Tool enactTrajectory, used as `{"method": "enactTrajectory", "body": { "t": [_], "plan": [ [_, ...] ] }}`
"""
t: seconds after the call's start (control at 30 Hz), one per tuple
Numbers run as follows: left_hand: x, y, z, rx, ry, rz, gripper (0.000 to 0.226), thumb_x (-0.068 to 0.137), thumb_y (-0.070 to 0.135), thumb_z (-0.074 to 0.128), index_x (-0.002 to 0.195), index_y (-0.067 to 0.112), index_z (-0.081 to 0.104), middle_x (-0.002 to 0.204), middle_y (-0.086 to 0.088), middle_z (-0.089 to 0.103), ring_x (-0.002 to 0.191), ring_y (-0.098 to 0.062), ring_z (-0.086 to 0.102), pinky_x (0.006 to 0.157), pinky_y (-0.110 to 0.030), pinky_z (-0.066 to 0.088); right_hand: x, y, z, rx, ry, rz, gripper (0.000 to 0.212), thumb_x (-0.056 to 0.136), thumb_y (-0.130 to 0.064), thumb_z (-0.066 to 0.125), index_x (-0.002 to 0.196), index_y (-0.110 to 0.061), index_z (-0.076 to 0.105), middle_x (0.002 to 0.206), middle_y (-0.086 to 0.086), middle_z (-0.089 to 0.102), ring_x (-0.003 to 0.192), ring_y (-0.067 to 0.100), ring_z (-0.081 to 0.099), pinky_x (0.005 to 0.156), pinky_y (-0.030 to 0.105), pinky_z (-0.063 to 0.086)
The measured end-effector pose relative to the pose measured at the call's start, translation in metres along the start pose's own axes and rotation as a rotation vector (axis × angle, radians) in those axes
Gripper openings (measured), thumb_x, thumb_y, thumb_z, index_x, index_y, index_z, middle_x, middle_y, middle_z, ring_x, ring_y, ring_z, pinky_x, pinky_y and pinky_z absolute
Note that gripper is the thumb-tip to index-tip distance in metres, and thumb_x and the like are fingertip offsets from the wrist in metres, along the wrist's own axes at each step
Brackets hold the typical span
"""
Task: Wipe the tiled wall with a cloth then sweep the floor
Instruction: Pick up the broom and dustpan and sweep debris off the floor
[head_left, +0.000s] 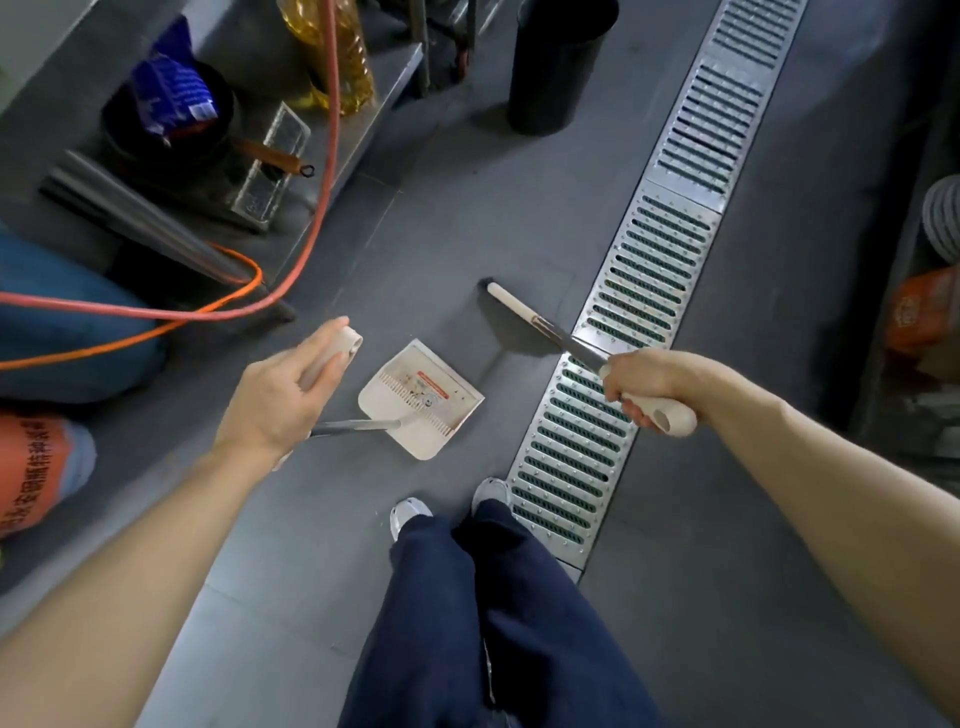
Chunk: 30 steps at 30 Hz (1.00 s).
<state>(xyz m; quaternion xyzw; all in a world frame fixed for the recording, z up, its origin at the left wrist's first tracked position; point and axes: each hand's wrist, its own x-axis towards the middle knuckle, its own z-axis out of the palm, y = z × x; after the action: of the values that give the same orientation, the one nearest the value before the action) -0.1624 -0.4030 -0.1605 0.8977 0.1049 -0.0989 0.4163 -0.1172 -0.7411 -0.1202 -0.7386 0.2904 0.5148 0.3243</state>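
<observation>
A beige dustpan rests on the grey tiled floor in front of my feet, with a few bits of debris inside. My left hand grips the beige top of its long metal handle. My right hand grips the beige handle of a broom. The broom's dark bristle head touches the floor just beyond the dustpan, beside the drain grate. No cloth or wall is in view.
A long metal drain grate runs diagonally on the right. A black cylindrical bin stands ahead. A low metal shelf on the left carries a pan, a blue bag and an oil bottle; orange hoses trail past sacks.
</observation>
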Motion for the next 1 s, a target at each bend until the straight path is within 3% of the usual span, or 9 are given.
{"method": "enactTrajectory", "body": {
  "t": [0.1, 0.17, 0.27, 0.53, 0.73, 0.87, 0.93, 1.0],
  "plan": [
    [-0.006, 0.0, 0.014, 0.049, -0.026, 0.031, 0.038, 0.09, 0.042, 0.055, 0.127, 0.033, 0.056, 0.121, -0.008, 0.064, 0.115, -0.026, 0.057, 0.098, -0.039, 0.044, -0.008, 0.023, 0.03, 0.067, -0.064, 0.006, 0.03, 0.093, -0.004, 0.04, 0.123, -0.008, 0.042, 0.06, 0.005, 0.048, 0.031, 0.006, 0.042, 0.032, 0.016, 0.036],
    [-0.009, 0.003, 0.018, 0.042, -0.023, 0.059, 0.05, 0.083, 0.056, 0.045, 0.126, 0.033, 0.057, 0.117, -0.009, 0.066, 0.11, -0.028, 0.06, 0.094, -0.043, 0.047, -0.016, 0.027, 0.056, 0.095, -0.108, -0.014, 0.039, 0.093, -0.003, 0.04, 0.132, -0.01, 0.038, 0.062, 0.005, 0.049, 0.037, 0.008, 0.044, 0.035, 0.019, 0.039],
    [-0.007, 0.006, 0.021, 0.076, -0.02, 0.103, 0.059, 0.078, 0.059, 0.037, 0.127, 0.031, 0.056, 0.112, -0.013, 0.067, 0.105, -0.031, 0.061, 0.091, -0.043, 0.047, -0.03, 0.02, 0.093, 0.08, -0.162, -0.074, 0.046, 0.093, 0.0, 0.037, 0.138, -0.002, 0.032, 0.061, 0.008, 0.047, 0.045, 0.013, 0.043, 0.039, 0.024, 0.039],
    [-0.026, -0.014, 0.003, 0.075, -0.002, 0.064, 0.057, 0.079, 0.062, 0.035, 0.128, 0.039, 0.052, 0.113, -0.006, 0.067, 0.104, -0.03, 0.061, 0.087, -0.042, 0.048, -0.063, -0.007, 0.098, 0.221, -0.254, -0.019, 0.053, 0.088, -0.002, 0.044, 0.14, -0.006, 0.039, 0.047, 0.003, 0.041, 0.029, 0.007, 0.037, 0.03, 0.011, 0.032],
    [-0.056, -0.046, -0.033, 0.055, 0.084, -0.001, 0.039, 0.091, 0.04, 0.054, 0.129, 0.032, 0.054, 0.117, -0.002, 0.066, 0.1, -0.03, 0.062, 0.083, -0.042, 0.051, -0.076, -0.037, 0.115, 0.02, -0.17, -0.129, 0.045, 0.087, -0.006, 0.047, 0.132, -0.009, 0.049, 0.055, 0.004, 0.046, 0.04, 0.01, 0.04, 0.034, 0.016, 0.035],
    [-0.073, -0.075, -0.06, -0.054, 0.142, -0.092, 0.033, 0.091, 0.041, 0.052, 0.124, 0.048, 0.049, 0.12, 0.01, 0.064, 0.098, -0.029, 0.062, 0.07, -0.051, 0.055, -0.062, -0.066, 0.121, 0.01, -0.136, -0.156, 0.04, 0.087, -0.005, 0.046, 0.126, -0.003, 0.05, 0.056, 0.006, 0.047, 0.037, 0.009, 0.041, 0.031, 0.015, 0.035],
    [-0.079, -0.088, -0.071, -0.044, 0.164, -0.116, 0.033, 0.091, 0.042, 0.05, 0.122, 0.05, 0.048, 0.122, 0.009, 0.063, 0.101, -0.029, 0.061, 0.073, -0.052, 0.055, -0.052, -0.082, 0.127, 0.001, -0.123, -0.178, 0.029, 0.087, -0.004, 0.045, 0.115, -0.002, 0.054, 0.056, 0.006, 0.045, 0.032, 0.009, 0.04, 0.03, 0.014, 0.034],
    [-0.085, -0.101, -0.08, -0.024, 0.213, -0.155, 0.035, 0.092, 0.039, 0.051, 0.127, 0.041, 0.052, 0.123, 0.006, 0.063, 0.107, -0.025, 0.06, 0.084, -0.047, 0.053, -0.043, -0.1, 0.139, -0.017, -0.115, -0.195, 0.014, 0.088, -0.003, 0.044, 0.099, -0.006, 0.051, 0.055, 0.006, 0.044, 0.028, 0.008, 0.039, 0.03, 0.013, 0.033]
  ]
}}
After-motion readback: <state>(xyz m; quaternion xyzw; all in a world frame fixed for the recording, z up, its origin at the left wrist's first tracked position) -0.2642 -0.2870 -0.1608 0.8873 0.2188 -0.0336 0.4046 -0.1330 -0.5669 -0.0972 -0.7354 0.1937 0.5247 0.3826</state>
